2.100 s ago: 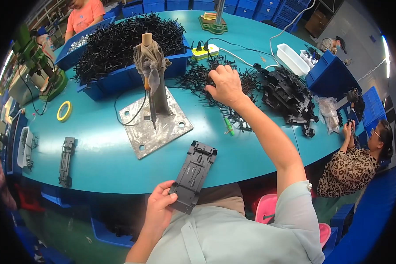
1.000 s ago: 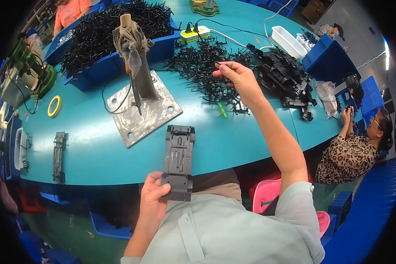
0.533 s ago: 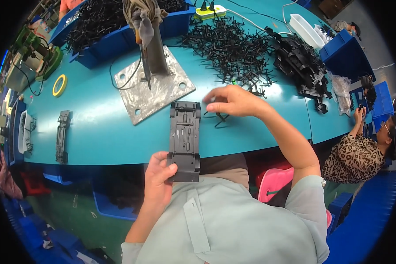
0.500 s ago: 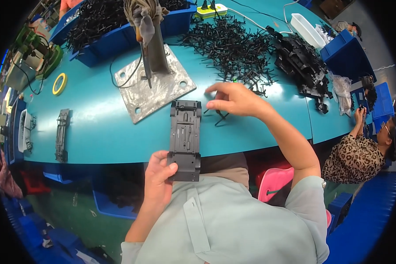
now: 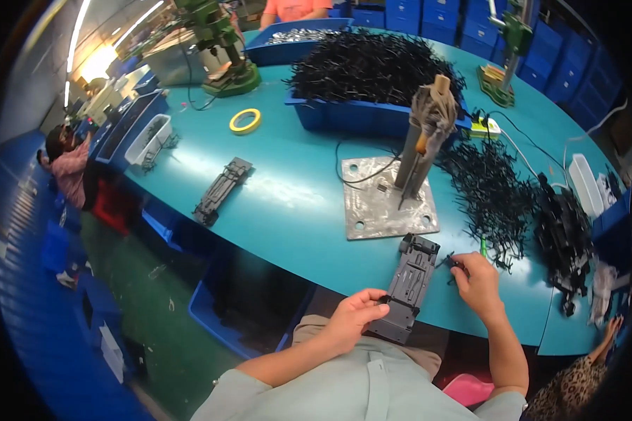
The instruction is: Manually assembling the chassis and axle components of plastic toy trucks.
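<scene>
Head view: left hand (image 5: 352,321) grips black chassis (image 5: 409,282), right hand (image 5: 479,284) pinches partly hidden piece (image 5: 449,260).

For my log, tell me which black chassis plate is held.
The black chassis plate in the left hand; the lone plate left of the metal stand lies on the table.

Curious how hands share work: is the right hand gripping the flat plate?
No, the left hand holds the flat plate; the right hand pinches a dark piece.

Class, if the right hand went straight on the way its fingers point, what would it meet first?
The right hand would likely meet the far half of the black plate held by the left hand; depth between them is unclear.
</scene>
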The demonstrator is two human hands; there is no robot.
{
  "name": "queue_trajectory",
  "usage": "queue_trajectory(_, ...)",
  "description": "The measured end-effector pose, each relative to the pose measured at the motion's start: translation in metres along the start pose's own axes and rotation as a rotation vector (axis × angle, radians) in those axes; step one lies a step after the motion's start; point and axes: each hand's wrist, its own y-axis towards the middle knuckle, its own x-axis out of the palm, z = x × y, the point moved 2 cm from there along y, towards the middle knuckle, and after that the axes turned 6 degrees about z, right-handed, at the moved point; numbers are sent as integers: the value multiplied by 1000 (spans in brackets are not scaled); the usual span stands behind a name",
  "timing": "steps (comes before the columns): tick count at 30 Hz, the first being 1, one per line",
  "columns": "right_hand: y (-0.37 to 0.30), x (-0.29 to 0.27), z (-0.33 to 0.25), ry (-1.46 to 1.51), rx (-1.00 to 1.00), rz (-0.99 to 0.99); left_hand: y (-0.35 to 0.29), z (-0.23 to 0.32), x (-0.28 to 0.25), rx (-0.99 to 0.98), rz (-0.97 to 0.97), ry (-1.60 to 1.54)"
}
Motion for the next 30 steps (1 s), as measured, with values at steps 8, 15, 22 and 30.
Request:
queue_trajectory(8,23,-7,-56,244,-354,-63,3,16,-14,220,147,-45)
queue_trajectory(15,5,30,-81,274,-648,-129,11,17,-17,173,78,-60)
queue_trajectory(22,-5,38,-88,237,-610,-117,7,8,-20,143,85,5)
queue_trajectory(30,-10,47,-89,270,-557,-125,5,13,-19,143,49,-10)
